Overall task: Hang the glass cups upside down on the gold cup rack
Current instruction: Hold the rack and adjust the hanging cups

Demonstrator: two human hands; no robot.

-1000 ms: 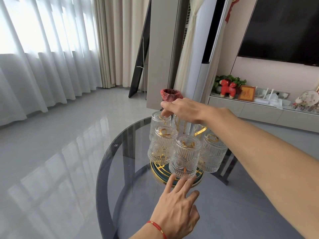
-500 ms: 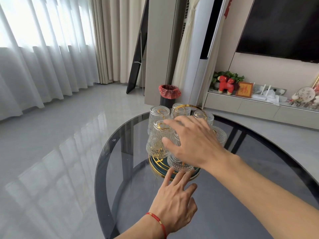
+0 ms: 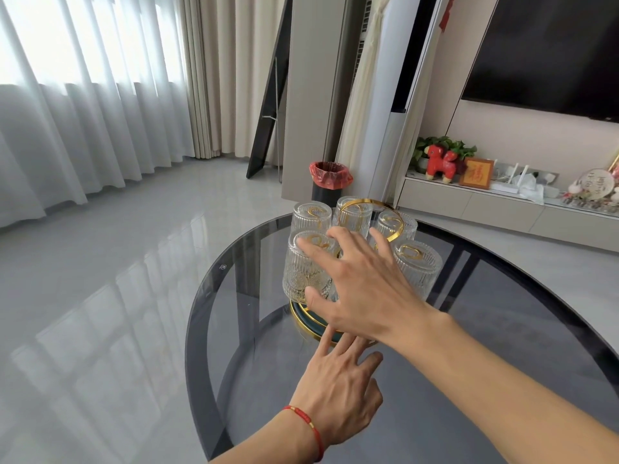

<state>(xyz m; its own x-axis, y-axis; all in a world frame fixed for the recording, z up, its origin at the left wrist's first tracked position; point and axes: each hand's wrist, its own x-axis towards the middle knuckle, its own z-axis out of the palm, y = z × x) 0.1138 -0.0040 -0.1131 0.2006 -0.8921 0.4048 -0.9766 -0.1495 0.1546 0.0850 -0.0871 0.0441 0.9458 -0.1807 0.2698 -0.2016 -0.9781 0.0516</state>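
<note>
Several ribbed glass cups (image 3: 310,262) hang upside down on the gold cup rack (image 3: 368,204), which stands on a round gold-rimmed base (image 3: 303,318) on the dark glass table (image 3: 234,313). My right hand (image 3: 365,283) hovers spread in front of the near cups, fingers straight, index tip at the top of the front left cup and thumb near its rim; it hides the nearest cup. My left hand (image 3: 338,386), with a red string bracelet, lies flat with straight fingertips touching the base's front edge.
A black bin with a red liner (image 3: 330,182) stands on the floor behind the table. A low cabinet (image 3: 502,209) with a red toy animal and ornaments runs along the right wall under a dark screen. Curtains line the left.
My right hand has left the rack's top ring, come down in front of the cups and spread its fingers. My left hand stays at the base.
</note>
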